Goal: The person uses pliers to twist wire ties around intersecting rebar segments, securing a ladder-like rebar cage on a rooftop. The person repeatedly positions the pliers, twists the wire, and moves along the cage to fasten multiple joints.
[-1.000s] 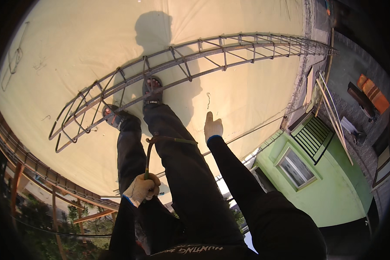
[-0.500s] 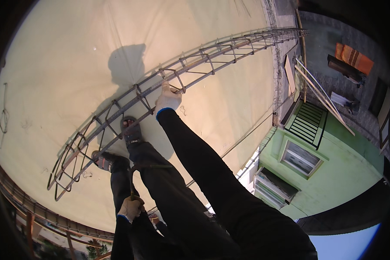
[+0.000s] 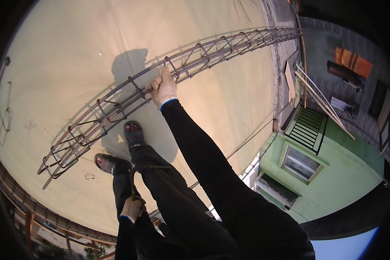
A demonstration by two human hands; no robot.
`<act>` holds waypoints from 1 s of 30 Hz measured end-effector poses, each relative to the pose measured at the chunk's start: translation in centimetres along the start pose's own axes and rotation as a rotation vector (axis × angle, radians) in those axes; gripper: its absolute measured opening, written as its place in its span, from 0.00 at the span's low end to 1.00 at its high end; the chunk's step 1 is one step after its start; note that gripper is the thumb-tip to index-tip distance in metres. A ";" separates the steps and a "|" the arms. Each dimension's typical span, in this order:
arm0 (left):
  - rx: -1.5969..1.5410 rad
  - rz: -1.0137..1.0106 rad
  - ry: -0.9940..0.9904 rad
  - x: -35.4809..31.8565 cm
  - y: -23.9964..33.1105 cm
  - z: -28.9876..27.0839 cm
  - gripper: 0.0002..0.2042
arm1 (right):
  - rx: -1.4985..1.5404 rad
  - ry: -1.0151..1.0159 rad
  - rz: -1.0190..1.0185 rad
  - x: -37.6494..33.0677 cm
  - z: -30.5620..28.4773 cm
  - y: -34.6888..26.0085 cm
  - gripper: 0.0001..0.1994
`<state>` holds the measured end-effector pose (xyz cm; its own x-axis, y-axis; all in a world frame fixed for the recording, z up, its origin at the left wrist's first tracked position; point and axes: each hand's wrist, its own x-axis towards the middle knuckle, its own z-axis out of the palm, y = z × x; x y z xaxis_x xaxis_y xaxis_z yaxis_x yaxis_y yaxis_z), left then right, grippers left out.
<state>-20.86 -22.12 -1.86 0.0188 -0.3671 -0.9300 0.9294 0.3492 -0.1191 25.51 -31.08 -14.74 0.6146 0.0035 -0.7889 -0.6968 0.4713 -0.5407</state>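
Note:
A long rebar cage (image 3: 131,82) of rusty bars and square stirrups runs from the lower left to the far right. My gloved right hand (image 3: 164,88) is closed on it at its near bars, the forefinger pointing up along a stirrup. Lower down, beside my leg, my gloved left hand (image 3: 133,209) grips a thin tool (image 3: 133,182). Its two slim arms meet at roughly a right angle, and the sideways one looks greenish; it may be opened pincers. My sandalled feet (image 3: 134,133) stand just on the near side of the cage.
A pale sheet-like floor (image 3: 65,65) lies under the cage, with bent wire (image 3: 6,117) at the left. Railings (image 3: 69,229) border the lower left. Right of the floor are a green building (image 3: 333,169), wooden poles (image 3: 320,97) and an orange cloth (image 3: 353,63).
The cage has rolled over and its near end has shifted up and left, away from my feet. My right hand stays on it, its grip slightly changed. The left hand barely moved.

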 end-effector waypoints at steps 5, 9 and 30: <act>-0.099 0.007 0.026 0.9 -1.2 -0.3 0.07 | 0.104 -0.012 0.066 2.3 6.6 -0.8 0.16; -0.200 0.073 -0.022 1.8 -1.7 -1.0 0.07 | 0.062 0.043 0.082 8.1 10.9 -0.7 0.08; -0.432 -0.007 0.018 1.0 0.4 -1.4 0.05 | -1.184 0.350 -0.532 6.1 -1.6 6.4 0.20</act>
<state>-21.00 -21.19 -3.34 0.0026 -0.3569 -0.9341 0.6900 0.6768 -0.2567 24.23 -29.48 -23.50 0.9062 -0.2482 -0.3423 -0.4126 -0.6959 -0.5877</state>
